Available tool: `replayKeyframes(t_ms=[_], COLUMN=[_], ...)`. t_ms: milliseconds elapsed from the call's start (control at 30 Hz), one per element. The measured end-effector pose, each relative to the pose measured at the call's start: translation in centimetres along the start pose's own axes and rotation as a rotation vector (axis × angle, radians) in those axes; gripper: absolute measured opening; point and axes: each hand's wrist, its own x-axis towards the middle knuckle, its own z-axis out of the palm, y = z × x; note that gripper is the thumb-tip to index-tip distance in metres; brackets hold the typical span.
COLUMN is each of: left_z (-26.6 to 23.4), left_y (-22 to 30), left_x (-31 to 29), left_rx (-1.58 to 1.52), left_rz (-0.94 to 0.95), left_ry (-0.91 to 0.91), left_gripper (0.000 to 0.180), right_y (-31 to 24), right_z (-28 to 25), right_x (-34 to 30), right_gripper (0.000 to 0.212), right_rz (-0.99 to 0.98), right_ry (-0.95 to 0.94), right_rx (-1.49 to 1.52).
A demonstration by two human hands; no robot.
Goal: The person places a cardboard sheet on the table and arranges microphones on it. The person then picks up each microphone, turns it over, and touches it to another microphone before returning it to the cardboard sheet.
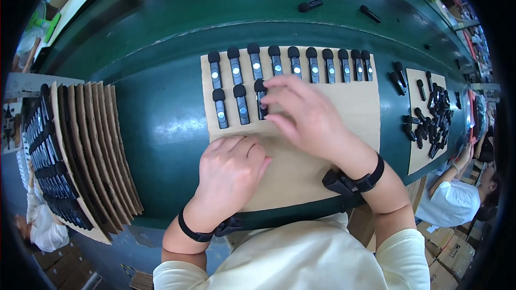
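A flat cardboard sheet (322, 172) lies in front of me on the green bench. Across its far edge runs a full row of small black microphones (313, 67) with foam tops and round light spots. A second row holds a microphone (220, 108) at the left and another (241, 104) beside it. My right hand (309, 115) has its thumb and fingertips around a third microphone (261, 96) in that row. My left hand (232, 169) rests on the cardboard just below, knuckles up and fingers curled under; whatever it may hold is hidden.
At the left, several cardboard sheets (102, 145) stand in a stack, the outermost covered with rows of microphones. A second cardboard piece (419, 156) at the right bears a loose pile of microphones (438, 115). Two microphones (310, 5) (371, 14) lie farther back. People sit at both sides.
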Motion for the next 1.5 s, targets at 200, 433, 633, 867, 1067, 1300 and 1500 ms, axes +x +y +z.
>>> replayKeyframes(t_ms=[200, 433, 633, 867, 1067, 1300, 1500], left_z=[0.0, -0.6, -0.5, 0.2, 0.4, -0.1, -1.5], left_y=[-0.1, 0.0, -0.2, -0.2, 0.1, 0.2, 2.9], left_x=[0.0, 0.3, 0.0, -0.4, 0.0, 1.0, 2.7], left_rx=[0.0, -0.023, 0.033, -0.006, 0.043, -0.112, -0.494], left_rz=[-0.017, -0.05, -0.002, -0.014, -0.027, -0.055, -0.054], left_ry=[-0.021, -0.038, -0.001, 0.028, 0.025, 0.013, 0.118], left_gripper=[0.019, 0.018, 0.016, 0.016, 0.015, 0.015, 0.034], right_y=[3.9, 11.5, 13.7, 8.1, 1.7, -1.2, -0.2], right_z=[-4.8, -7.3, -7.7, -8.0, -7.3, -4.9, -3.9], right_x=[4.2, 11.1, 14.0, 12.4, 2.4, -6.2, -7.6], right_gripper=[0.025, 0.036, 0.032, 0.018, 0.025, 0.024, 0.021], right_rz=[-0.043, 0.079, 0.212, 0.146, 0.193, 0.29, 0.18], right_ry=[0.039, 0.013, -0.151, -0.052, 0.028, 0.112, 0.115], right_rx=[-0.163, -0.579, -0.669, -0.331, 0.489, 0.84, 0.67])
